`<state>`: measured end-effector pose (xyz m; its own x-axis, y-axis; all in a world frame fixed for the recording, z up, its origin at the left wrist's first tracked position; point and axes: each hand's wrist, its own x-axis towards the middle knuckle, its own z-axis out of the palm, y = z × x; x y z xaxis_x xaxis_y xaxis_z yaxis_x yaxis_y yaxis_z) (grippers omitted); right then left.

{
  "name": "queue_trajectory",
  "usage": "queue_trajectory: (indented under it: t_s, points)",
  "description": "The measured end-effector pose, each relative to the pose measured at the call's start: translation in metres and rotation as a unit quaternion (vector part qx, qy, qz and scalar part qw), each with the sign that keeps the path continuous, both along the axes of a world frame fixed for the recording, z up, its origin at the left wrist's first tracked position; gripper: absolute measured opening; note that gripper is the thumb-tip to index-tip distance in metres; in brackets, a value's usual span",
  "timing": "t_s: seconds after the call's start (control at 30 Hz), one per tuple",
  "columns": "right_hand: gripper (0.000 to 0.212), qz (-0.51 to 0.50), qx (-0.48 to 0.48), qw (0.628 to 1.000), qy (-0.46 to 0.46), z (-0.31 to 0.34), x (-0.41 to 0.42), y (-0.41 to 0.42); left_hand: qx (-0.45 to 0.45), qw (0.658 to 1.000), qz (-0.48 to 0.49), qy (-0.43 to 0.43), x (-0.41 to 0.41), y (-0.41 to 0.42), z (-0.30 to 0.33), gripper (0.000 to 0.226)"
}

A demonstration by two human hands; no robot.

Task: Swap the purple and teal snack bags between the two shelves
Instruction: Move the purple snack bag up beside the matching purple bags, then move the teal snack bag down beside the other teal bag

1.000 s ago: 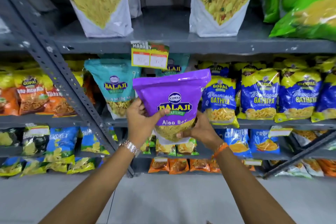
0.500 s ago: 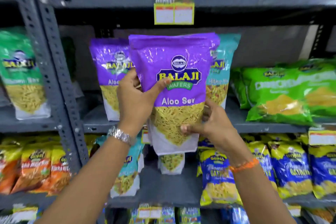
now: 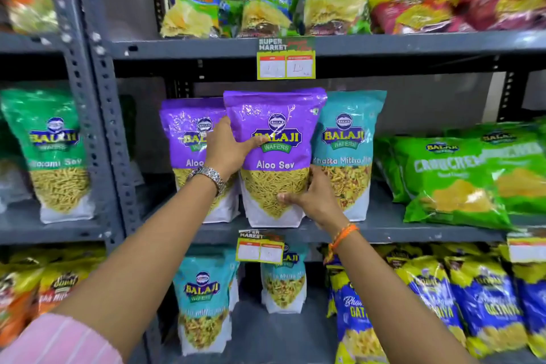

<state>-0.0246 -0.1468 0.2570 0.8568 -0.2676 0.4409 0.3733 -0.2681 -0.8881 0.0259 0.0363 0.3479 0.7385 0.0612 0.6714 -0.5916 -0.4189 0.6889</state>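
purple bag (image 3: 274, 139), "balaji wafers aloo sev", upright on shelf (image 3: 413, 229), label facing out; left hand (image 3: 227, 151) and right hand (image 3: 313, 201) fingers wrapped round its edges; teal bag (image 3: 348, 151) "khatta mitha" beside.

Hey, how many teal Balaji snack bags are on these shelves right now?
3. One teal bag stands on the middle shelf, right of the held purple bag. Two more, a left one and a right one, stand on the shelf below. Others may hide behind them.
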Motion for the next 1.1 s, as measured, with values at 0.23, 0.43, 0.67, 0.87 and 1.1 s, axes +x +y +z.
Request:
queue_trajectory:
  t_s: [0.23, 0.43, 0.67, 0.87, 1.1]
  points:
    - [0.080, -0.028, -0.057, 0.998, 0.009, 0.000, 0.005, 0.007, 0.037, 0.998, 0.046, 0.016, -0.007, -0.001, -0.003, 0.075]
    - [0.074, -0.077, -0.103, 0.992, 0.012, 0.001, 0.004, 0.017, 0.074, 0.994, 0.084, 0.009, -0.010, 0.004, -0.008, 0.090]
    - [0.067, -0.085, -0.156, 0.984, 0.011, -0.005, -0.028, 0.008, 0.068, 0.991, 0.117, 0.002, -0.045, 0.007, -0.020, 0.079]
    - [0.033, -0.220, 0.003, 0.970, -0.106, 0.019, -0.063, -0.067, 0.023, 0.999, 0.000, 0.032, -0.079, -0.027, -0.060, 0.034]
    - [0.065, -0.097, 0.040, 0.994, -0.028, 0.050, -0.023, -0.125, 0.146, 0.979, -0.093, 0.104, -0.076, -0.099, -0.101, 0.075]
